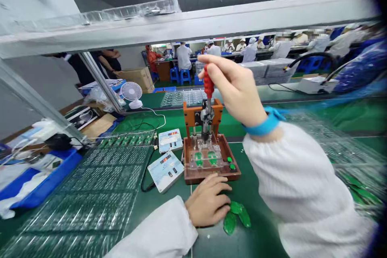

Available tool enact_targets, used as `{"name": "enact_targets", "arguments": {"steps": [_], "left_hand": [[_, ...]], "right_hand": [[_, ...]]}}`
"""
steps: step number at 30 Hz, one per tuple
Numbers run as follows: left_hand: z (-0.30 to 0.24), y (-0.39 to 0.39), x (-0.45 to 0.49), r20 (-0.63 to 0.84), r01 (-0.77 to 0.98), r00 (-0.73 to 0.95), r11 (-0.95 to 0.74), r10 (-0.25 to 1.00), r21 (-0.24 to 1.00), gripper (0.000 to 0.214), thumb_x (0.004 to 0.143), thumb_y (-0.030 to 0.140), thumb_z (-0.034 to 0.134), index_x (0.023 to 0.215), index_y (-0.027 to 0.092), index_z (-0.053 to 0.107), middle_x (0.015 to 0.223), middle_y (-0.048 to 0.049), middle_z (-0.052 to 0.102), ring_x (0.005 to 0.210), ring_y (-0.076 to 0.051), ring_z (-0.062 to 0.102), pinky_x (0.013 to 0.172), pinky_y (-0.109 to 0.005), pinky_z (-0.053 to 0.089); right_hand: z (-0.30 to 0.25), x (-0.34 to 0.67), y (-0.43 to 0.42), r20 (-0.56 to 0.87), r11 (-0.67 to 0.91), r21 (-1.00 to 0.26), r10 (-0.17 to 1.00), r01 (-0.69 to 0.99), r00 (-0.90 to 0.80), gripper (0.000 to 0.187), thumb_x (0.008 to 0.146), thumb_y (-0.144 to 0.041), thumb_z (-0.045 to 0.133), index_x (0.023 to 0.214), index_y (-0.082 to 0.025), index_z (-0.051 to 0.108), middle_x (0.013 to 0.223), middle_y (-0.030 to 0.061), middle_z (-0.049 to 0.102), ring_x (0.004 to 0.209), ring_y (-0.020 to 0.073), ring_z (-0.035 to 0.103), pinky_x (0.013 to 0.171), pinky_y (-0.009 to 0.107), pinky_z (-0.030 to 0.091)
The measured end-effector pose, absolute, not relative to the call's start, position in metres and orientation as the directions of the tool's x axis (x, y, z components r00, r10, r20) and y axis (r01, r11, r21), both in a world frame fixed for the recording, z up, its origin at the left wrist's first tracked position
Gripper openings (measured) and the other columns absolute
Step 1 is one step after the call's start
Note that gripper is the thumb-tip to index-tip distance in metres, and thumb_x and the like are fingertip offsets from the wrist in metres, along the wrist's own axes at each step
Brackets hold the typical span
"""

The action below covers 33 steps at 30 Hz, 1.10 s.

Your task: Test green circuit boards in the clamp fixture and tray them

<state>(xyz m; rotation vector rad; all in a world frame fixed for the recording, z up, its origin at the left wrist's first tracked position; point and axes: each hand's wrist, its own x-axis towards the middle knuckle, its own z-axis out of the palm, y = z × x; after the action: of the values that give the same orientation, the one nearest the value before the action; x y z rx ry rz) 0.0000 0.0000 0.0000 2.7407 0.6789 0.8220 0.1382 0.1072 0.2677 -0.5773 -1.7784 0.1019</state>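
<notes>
My right hand (234,88) is closed round the red handle (208,82) of a lever on a small brown test fixture (208,157), with the lever standing upright. Two green oval boards (205,158) lie under the fixture's clear plate. My left hand (207,203) rests on the green mat just in front of the fixture, fingers curled over a few loose green oval boards (237,217). A blue wrist strap (266,123) circles my right wrist.
Two small white meter boxes (166,169) with red digits sit left of the fixture. Clear trays of green boards (90,193) cover the left bench, more trays (347,157) lie right. A blue bin (42,185) stands far left, a white fan (132,92) behind. Other workers sit at far benches.
</notes>
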Motion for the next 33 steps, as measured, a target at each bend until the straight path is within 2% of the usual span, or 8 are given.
{"name": "enact_targets", "arguments": {"steps": [4,7,11,16,19,23,30,33], "left_hand": [[0.001,-0.001,0.0,0.458,0.38,0.75,-0.878,0.477,0.292,0.021,0.101,0.035,0.057,0.1,0.02,0.072,0.128,-0.0035,0.069,0.14,-0.021,0.05,0.129,-0.042,0.024],[0.002,-0.001,0.0,0.446,0.393,0.757,-0.878,0.477,0.273,0.021,0.101,0.034,0.056,0.1,0.021,0.073,0.128,-0.0041,0.069,0.14,-0.022,0.05,0.128,-0.043,0.025],[0.004,-0.001,0.0,0.454,0.391,0.759,-0.884,0.467,0.257,0.023,0.102,0.034,0.054,0.1,0.021,0.073,0.128,-0.0044,0.069,0.139,-0.022,0.05,0.128,-0.043,0.027],[0.001,0.0,0.001,0.46,0.384,0.758,-0.886,0.463,0.26,0.022,0.102,0.033,0.055,0.1,0.021,0.073,0.129,-0.0043,0.068,0.139,-0.022,0.05,0.128,-0.043,0.026],[-0.001,0.0,0.001,0.475,0.382,0.749,-0.887,0.461,0.259,0.022,0.102,0.033,0.054,0.099,0.021,0.073,0.129,-0.0037,0.068,0.138,-0.021,0.051,0.128,-0.042,0.025],[0.0,0.0,0.002,0.442,0.394,0.766,-0.884,0.467,0.251,0.022,0.102,0.033,0.055,0.1,0.022,0.074,0.132,-0.004,0.068,0.137,-0.022,0.052,0.128,-0.043,0.026],[0.0,0.003,0.003,0.411,0.407,0.785,-0.886,0.463,0.221,0.022,0.098,0.034,0.059,0.096,0.021,0.076,0.122,-0.0065,0.071,0.129,-0.023,0.058,0.122,-0.044,0.037],[0.006,0.001,0.006,0.545,0.352,0.718,-0.901,0.434,0.253,0.02,0.098,0.03,0.06,0.09,0.02,0.074,0.117,-0.0072,0.073,0.124,-0.022,0.062,0.113,-0.04,0.047]], "right_hand": [[0.235,0.144,0.053,0.899,0.89,-0.29,0.379,0.353,-0.218,0.036,0.105,-0.021,0.05,0.139,-0.024,0.063,0.12,0.004,0.076,0.109,0.0189,0.072,0.099,0.036,0.058],[0.217,0.147,0.037,0.898,0.894,-0.254,0.361,0.37,-0.253,0.039,0.104,-0.015,0.052,0.141,-0.021,0.061,0.127,0.0064,0.074,0.118,0.0191,0.068,0.103,0.035,0.054],[0.204,0.151,0.033,0.887,0.882,-0.249,0.374,0.4,-0.272,0.033,0.103,-0.013,0.054,0.134,-0.017,0.065,0.129,0.0084,0.073,0.125,0.0193,0.066,0.107,0.033,0.052],[0.183,0.157,0.033,0.868,0.9,-0.25,0.372,0.358,-0.328,0.031,0.099,-0.007,0.057,0.127,-0.017,0.068,0.131,0.0067,0.072,0.132,0.0181,0.062,0.114,0.031,0.049],[0.162,0.158,0.038,0.858,0.91,-0.274,0.377,0.31,-0.348,0.039,0.098,-0.001,0.056,0.131,-0.019,0.066,0.136,0.0066,0.069,0.14,0.0204,0.056,0.118,0.036,0.048],[0.139,0.152,0.046,0.888,0.929,-0.287,0.349,0.234,-0.3,0.062,0.095,0.005,0.053,0.148,-0.027,0.054,0.147,0.0035,0.062,0.146,0.0221,0.05,0.122,0.042,0.047],[0.125,0.137,0.044,0.887,0.903,-0.391,0.421,0.176,-0.188,0.069,0.095,0.005,0.053,0.152,-0.033,0.048,0.155,-0.0029,0.054,0.151,0.0182,0.042,0.126,0.038,0.042],[0.123,0.136,0.044,0.893,0.907,-0.385,0.412,0.169,-0.182,0.068,0.095,0.004,0.053,0.152,-0.033,0.049,0.155,-0.0024,0.054,0.151,0.0188,0.043,0.126,0.039,0.042]]}}
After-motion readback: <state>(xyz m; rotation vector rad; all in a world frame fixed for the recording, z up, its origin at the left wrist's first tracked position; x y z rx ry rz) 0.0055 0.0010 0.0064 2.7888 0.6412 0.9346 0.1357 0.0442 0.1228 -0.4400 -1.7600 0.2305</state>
